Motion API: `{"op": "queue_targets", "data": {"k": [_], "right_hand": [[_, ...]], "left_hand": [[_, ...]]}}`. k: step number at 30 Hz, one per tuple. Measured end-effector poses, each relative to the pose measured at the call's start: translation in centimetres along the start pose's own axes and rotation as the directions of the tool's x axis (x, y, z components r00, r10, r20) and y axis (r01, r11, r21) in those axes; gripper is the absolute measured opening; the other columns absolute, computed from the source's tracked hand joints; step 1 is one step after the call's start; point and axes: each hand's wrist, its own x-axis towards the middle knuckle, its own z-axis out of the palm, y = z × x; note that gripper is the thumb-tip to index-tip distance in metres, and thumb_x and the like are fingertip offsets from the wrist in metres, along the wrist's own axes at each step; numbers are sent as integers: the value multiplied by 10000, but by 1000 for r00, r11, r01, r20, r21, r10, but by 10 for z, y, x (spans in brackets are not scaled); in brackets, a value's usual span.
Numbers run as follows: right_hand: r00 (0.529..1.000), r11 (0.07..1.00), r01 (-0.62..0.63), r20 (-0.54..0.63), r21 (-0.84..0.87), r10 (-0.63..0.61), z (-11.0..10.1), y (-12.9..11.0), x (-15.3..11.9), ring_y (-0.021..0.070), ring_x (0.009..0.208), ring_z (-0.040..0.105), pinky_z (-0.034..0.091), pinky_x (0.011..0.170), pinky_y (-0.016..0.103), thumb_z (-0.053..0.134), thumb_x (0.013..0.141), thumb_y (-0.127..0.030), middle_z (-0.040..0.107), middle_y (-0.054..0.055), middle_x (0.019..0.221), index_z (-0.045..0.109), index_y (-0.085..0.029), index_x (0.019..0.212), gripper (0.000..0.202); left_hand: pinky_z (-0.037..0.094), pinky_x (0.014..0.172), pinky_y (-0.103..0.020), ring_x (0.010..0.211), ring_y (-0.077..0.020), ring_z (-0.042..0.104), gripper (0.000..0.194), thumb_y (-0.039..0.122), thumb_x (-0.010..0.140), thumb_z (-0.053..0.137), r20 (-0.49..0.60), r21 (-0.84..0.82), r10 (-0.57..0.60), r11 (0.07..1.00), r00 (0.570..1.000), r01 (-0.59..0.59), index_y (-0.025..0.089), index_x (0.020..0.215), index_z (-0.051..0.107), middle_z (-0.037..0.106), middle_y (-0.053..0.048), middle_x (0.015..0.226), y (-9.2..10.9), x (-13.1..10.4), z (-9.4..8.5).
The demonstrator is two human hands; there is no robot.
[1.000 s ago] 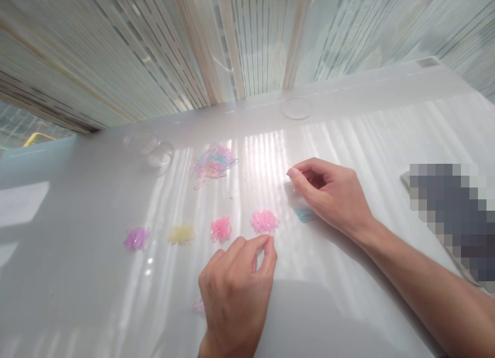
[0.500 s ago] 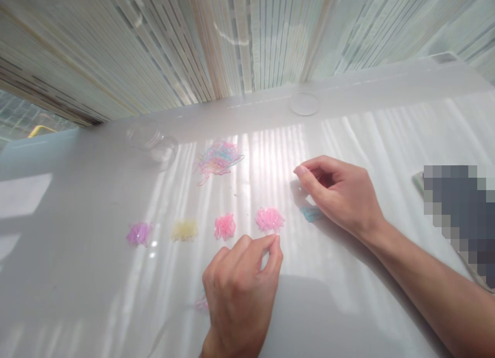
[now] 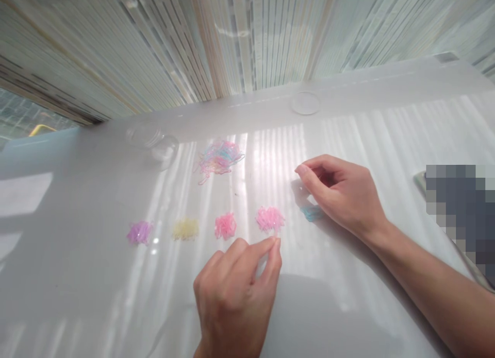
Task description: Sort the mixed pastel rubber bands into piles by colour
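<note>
Left hand (image 3: 232, 301): thumb and forefinger pinched shut, just beside pink elastic-band heap (image 3: 269, 218); contents indiscernible. Right hand (image 3: 342, 193): fingers curled closed, beside small blue elastic-band heap (image 3: 311, 212); grip indiscernible.

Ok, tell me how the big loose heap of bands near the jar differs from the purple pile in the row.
The mixed heap holds several colours, pink, blue and yellow; the purple pile is one colour. The mixed heap is larger and spread loose, with strands trailing out; the purple pile is small and compact. The mixed heap lies farther back by the clear jar; the purple pile sits at the left end of the row. Both lie on the white table, untouched by either hand.
</note>
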Motion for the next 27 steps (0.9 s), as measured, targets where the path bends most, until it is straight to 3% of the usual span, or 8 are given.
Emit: {"op": "queue_targets", "data": {"k": [3,8,12,27], "right_hand": [[1000,1000,-11,5,-23,11,-1,0,0,135,510,600,466,502,268,686,928,-324,696,-24,641,718,-240,783,170],[1000,999,-19,-2,-42,19,0,3,0,159,537,636,499,510,291,695,918,-345,717,-10,678,729,-261,793,155],[999,997,-32,-26,-77,30,0,3,-1,169,574,675,522,517,288,699,905,-356,732,-13,701,738,-269,783,155],[994,979,0,-105,-204,-22,2,5,0,147,561,699,545,503,240,707,876,-421,726,-35,631,771,-268,751,208]], "left_hand": [[308,500,-257,497,-97,311,85,145,895,781,20,-28,-8,1000,1000,8,228,909,787,346,86,585,-10,-3,-16],[314,497,-231,512,-83,314,86,148,898,774,-19,53,-89,995,996,90,203,833,763,296,77,617,-37,-7,-31],[303,493,-237,509,-83,312,93,152,901,769,-23,55,-90,994,996,91,208,827,760,289,78,619,-47,-10,-27],[304,497,-248,499,-85,314,104,153,900,767,1,45,-136,990,991,136,204,810,756,301,82,603,-49,-9,-21]]}}
